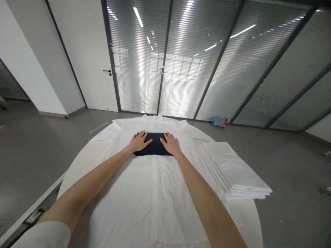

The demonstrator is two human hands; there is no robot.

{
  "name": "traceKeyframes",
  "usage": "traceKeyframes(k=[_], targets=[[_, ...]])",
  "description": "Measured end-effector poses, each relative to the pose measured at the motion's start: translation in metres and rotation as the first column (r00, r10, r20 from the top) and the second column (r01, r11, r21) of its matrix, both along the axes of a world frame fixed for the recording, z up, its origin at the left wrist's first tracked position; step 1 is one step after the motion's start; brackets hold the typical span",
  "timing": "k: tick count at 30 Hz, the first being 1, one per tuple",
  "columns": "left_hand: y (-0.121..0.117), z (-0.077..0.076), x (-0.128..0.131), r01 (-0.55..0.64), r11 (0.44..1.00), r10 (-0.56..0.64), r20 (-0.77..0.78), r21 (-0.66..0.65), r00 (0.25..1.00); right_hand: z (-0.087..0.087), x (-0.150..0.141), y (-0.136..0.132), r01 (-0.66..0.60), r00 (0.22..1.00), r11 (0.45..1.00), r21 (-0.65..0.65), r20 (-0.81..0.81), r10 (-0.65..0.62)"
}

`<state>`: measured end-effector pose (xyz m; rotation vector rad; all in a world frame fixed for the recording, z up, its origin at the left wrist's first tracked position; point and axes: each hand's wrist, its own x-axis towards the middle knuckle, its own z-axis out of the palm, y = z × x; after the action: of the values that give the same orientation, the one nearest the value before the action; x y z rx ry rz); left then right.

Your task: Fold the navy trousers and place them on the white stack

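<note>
A white button-up shirt (152,186) lies spread flat, front up, on a round white table (85,158), its collar at the far side. On the shirt's chest rests a dark navy folded rectangle (154,144). My left hand (139,142) lies flat on the rectangle's left end, fingers spread. My right hand (171,143) lies flat on its right end, fingers likewise apart. Both arms reach forward over the shirt.
A stack of folded white cloths (232,170) sits on the table's right side. A teal and red bottle (219,122) lies on the grey floor by the glass wall with blinds. A white door (95,69) stands at the back left.
</note>
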<state>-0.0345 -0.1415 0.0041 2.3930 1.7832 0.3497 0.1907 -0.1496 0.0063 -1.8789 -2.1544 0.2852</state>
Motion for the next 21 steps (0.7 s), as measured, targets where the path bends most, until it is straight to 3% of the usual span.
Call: traceKeyframes(k=[5,8,11,15,18,21], targets=[[-0.001,-0.003,0.002,0.000,1.000,-0.001,0.063,0.017,0.998,0.005,-0.001,-0.005,0.041,0.999,0.998,0.050,-0.012,-0.041],[0.002,0.000,-0.003,-0.104,0.993,0.091,0.178,0.064,0.980,0.015,0.005,-0.009,0.292,0.956,0.944,0.152,-0.058,-0.287],[0.010,0.009,-0.018,-0.272,0.960,0.251,0.236,0.061,0.939,0.025,0.018,-0.010,0.439,0.898,0.891,0.112,-0.048,-0.436],[0.020,0.027,-0.043,-0.300,0.945,0.321,0.189,-0.131,0.928,0.026,0.032,-0.005,0.371,0.921,0.925,-0.079,-0.096,-0.378],[0.018,0.037,-0.050,-0.224,0.920,0.288,0.169,-0.321,0.943,0.022,0.035,0.000,0.303,0.923,0.937,-0.177,-0.190,-0.334],[0.011,0.042,-0.048,-0.103,0.860,0.233,0.205,-0.499,0.951,0.019,0.033,0.004,0.258,0.893,0.945,-0.202,-0.324,-0.313]])
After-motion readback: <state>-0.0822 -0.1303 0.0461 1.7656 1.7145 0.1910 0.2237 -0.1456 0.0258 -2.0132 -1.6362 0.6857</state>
